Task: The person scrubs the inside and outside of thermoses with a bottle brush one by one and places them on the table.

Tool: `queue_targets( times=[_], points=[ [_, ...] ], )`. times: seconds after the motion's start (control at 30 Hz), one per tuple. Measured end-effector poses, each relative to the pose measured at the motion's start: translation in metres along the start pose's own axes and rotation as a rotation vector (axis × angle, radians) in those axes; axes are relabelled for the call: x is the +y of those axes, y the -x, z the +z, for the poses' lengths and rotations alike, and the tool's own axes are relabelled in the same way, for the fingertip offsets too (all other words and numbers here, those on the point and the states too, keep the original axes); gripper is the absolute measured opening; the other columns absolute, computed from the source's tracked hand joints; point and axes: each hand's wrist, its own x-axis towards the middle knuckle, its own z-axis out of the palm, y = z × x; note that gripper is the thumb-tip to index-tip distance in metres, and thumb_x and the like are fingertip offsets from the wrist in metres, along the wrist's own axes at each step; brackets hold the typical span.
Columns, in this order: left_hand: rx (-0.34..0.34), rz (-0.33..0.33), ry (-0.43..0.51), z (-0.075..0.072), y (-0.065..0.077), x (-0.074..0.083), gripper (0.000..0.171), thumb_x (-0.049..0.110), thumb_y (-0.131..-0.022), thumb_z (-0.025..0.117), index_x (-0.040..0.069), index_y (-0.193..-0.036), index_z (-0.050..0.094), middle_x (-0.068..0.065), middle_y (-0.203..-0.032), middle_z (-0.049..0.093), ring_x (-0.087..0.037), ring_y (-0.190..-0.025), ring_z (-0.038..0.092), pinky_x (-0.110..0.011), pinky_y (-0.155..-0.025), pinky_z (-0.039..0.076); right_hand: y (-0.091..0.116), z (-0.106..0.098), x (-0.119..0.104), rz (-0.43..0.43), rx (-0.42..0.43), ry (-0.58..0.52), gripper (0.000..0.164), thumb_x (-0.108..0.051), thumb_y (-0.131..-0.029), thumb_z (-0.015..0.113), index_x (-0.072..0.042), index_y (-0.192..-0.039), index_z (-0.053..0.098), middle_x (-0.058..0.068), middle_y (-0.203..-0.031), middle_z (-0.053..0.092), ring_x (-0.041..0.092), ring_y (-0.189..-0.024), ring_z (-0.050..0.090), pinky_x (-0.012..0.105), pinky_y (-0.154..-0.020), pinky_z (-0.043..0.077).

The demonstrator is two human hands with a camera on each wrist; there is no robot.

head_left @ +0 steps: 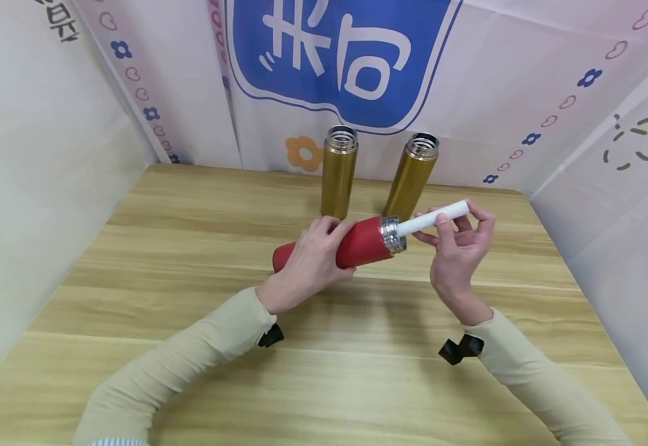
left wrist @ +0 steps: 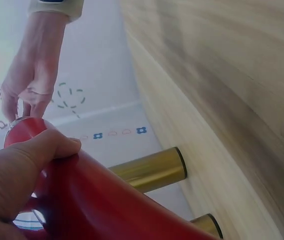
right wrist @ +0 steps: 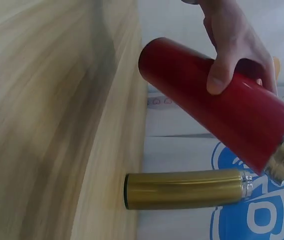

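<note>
Your left grip (head_left: 315, 254) is wrapped around the body of the red bottle (head_left: 364, 243), thumb on the near side, while your right grip (head_left: 463, 254) pinches the white stick (head_left: 421, 223) near its outer end, thumb on one side and fingers behind. You have the bottle in the middle of the frame, tilted, base toward the lower left and metal neck (head_left: 392, 236) toward the upper right; it looks lifted off the counter (head_left: 329, 390). The stick's far end sits at the open mouth, and how deep it reaches is hidden. Whether it is going in or coming out, you probably do best to slide it along the bottle's own axis, since a skewed push or pull could catch the rim. Let your left grip steady the body and your right make the small movements; squeezing the stick lightly should let you feel any snag. Mind the two gold bottles (head_left: 339, 179) (head_left: 411, 179) standing open at upper centre, close behind your work, as a swinging elbow or base might tip one.

Your left forearm (head_left: 190, 347) comes up from the lower left, your right (head_left: 541, 378) from the lower right, its wrist bent so the fingers point toward the top.
</note>
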Motion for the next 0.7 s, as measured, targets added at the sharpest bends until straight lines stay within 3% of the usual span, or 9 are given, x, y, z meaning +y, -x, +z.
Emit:
queue_targets(
  times=[0.27, 0.53, 0.7],
  points=[
    [0.001, 0.010, -0.002, 0.0000, -0.0005, -0.0031, 0.077, 0.028, -0.065, 0.085, 0.016, -0.130, 0.046, -0.011, -0.118, 0.060, -0.029, -0.107, 0.057, -0.047, -0.088, 0.051, 0.0070, 0.0052, 0.0075, 0.043, -0.015, 0.005, 0.031, 0.009, -0.087, 0.054, -0.002, -0.112, 0.040, 0.016, -0.087, 0.063, 0.029, -0.075, 0.071, 0.037, -0.057, 0.057],
    [-0.018, 0.016, 0.023, 0.0008, -0.0004, -0.0073, 0.079, 0.028, -0.065, 0.085, 0.017, -0.131, 0.044, -0.011, -0.118, 0.059, -0.028, -0.107, 0.057, -0.047, -0.093, 0.050, 0.0073, 0.0067, 0.0103, 0.018, -0.023, 0.023, 0.028, 0.006, -0.088, 0.054, -0.002, -0.112, 0.041, 0.015, -0.087, 0.066, 0.028, -0.076, 0.071, 0.037, -0.059, 0.058],
    [-0.042, -0.020, 0.028, -0.0004, 0.0013, -0.0100, 0.081, 0.028, -0.065, 0.085, 0.017, -0.134, 0.043, -0.011, -0.120, 0.058, -0.027, -0.108, 0.057, -0.046, -0.092, 0.050, 0.0052, 0.0066, 0.0084, 0.002, -0.016, 0.044, 0.025, 0.005, -0.089, 0.054, -0.002, -0.111, 0.043, 0.015, -0.086, 0.066, 0.028, -0.075, 0.071, 0.037, -0.058, 0.058]
  ],
)
